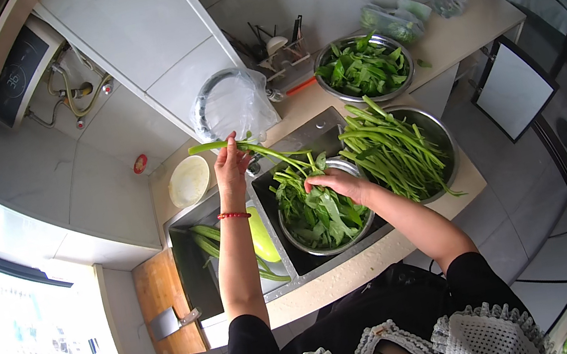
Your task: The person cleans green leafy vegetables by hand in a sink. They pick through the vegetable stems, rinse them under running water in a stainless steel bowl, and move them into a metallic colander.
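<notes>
A long green leafy-vegetable stem [280, 156], which looks like water spinach, stretches between my hands. Its thick end is pinched in the raised fingers of my left hand [230, 163]. My right hand [340, 184] grips the leafy end, low over a metal bowl [325, 252] in the right sink basin. Loose leaves and shoots [328, 223] fill that bowl; my right hand covers part of them. Just right of it, a larger metal basin [450, 147] holds a heap of leafless-looking stems [392, 149]. Picked leaves [364, 69] pile up in another metal basin [366, 100] behind.
In the left sink basin lie a pale green gourd [263, 240] and long green vegetables [206, 235]. A cleaver [167, 324] rests on a wooden cutting board [164, 289]. Around the counter are a white bowl [189, 181], a plastic bag [239, 102], a utensil rack [290, 56] and bagged vegetables [393, 24].
</notes>
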`<state>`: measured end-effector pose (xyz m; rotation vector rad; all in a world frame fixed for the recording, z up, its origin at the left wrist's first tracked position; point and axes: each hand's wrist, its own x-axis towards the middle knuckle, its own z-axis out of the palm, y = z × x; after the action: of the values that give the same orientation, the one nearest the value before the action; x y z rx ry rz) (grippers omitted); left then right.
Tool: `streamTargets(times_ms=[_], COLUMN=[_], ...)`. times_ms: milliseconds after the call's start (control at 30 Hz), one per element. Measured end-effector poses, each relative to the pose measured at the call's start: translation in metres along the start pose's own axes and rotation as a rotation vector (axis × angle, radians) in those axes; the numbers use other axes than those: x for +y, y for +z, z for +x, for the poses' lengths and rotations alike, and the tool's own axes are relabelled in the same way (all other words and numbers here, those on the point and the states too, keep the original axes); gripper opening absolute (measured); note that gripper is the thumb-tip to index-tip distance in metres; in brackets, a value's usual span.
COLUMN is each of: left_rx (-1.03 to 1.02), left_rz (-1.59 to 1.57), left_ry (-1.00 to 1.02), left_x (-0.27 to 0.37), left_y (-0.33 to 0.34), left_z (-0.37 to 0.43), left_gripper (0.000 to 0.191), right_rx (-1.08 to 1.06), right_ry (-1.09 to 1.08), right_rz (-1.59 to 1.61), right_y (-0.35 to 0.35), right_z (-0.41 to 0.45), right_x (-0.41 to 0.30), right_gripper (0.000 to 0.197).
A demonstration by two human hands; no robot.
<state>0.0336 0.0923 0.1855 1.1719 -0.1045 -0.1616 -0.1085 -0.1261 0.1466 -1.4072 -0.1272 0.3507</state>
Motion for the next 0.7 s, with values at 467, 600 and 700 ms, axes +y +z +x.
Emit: streamTargets(times_ms=[467,600,700], left_rx=[-0.01,-0.046,-0.058], left_rz=[-0.094,-0.128,-0.169], left_ry=[0.021,0.003,-0.011], left_x=[-0.008,-0.002,0.002], left_y=[-0.026,-0.022,-0.019], left_z=[0.014,0.009,0.008], left_gripper=[0.031,0.031,0.03], right_rx=[0.07,-0.049,-0.151], right_ry=[-0.201,-0.046,-0.044], right_rz=[0.044,0.087,0.153], right_y=[-0.01,-0.015,-0.025], right_z=[0.031,0.024,0.017], right_x=[0.024,0.004,-0.014], right_gripper=[0.017,0.022,0.028])
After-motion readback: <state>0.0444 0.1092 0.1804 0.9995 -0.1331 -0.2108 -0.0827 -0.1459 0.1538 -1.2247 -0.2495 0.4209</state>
